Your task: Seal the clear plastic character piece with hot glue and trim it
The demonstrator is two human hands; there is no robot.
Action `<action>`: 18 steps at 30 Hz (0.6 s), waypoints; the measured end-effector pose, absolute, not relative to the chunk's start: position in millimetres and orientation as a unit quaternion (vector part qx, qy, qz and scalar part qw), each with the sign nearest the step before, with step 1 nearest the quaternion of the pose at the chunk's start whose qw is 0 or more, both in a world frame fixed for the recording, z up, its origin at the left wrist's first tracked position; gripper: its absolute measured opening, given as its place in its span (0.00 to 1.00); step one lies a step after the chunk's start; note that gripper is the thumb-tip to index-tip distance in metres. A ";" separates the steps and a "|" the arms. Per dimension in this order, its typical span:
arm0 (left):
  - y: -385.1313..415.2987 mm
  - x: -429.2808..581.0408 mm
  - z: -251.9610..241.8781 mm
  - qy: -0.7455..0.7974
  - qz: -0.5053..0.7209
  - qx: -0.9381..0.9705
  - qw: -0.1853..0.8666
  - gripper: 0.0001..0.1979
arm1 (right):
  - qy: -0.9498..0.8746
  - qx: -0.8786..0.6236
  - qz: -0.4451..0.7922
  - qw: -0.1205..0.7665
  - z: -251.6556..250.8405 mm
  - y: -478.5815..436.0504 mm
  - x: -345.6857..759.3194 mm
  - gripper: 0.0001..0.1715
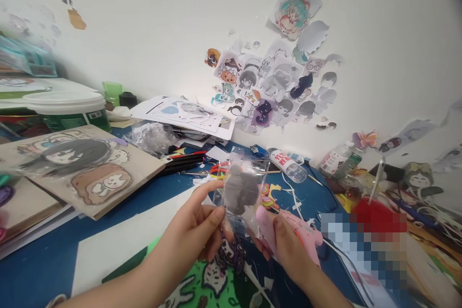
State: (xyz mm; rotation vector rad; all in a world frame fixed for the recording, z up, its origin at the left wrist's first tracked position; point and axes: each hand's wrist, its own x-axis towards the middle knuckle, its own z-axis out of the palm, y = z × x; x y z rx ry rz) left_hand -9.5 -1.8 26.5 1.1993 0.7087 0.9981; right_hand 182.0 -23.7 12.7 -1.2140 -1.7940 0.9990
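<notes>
My left hand (205, 221) is closed on the left edge of a small clear plastic bag (265, 168). A grey bear-shaped flat piece (243, 187) shows inside it. At the bag's lower right, my right hand (288, 250) is wrapped round a pink tool with a rounded end (266, 226), which touches or nearly touches the bag. Behind that hand is a larger pink body (306, 233); whether it belongs to the same tool I cannot tell. Below the hands lie a purple-and-black cartoon cut-out (231, 252) and a green sheet with drawings (195, 284).
On the blue table (144, 202) a board with cartoon cut-outs (144, 163) lies left, before a white-lidded tub (65, 101). Pens (184, 161), crumpled plastic (151, 137) and a water bottle (288, 166) are at the back. Cables and craft clutter fill the right. Drawings (281, 77) cover the wall.
</notes>
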 end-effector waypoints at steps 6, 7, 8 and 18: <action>-7.6 -7.9 26.0 0.321 0.463 0.526 0.637 0.23 | -0.675 -0.528 0.304 0.417 0.1 -28.6 180.9 0.36; -8.5 -7.5 26.5 0.320 0.468 0.525 0.635 0.23 | -0.664 -0.538 0.293 0.428 -0.6 -29.6 179.9 0.36; -9.4 -7.2 27.1 0.318 0.473 0.525 0.633 0.23 | -0.652 -0.545 0.291 0.440 -0.3 -30.5 178.5 0.36; -18.1 -9.7 33.3 0.291 0.526 0.513 0.613 0.22 | -0.643 -0.477 0.374 0.468 3.8 -31.8 169.0 0.38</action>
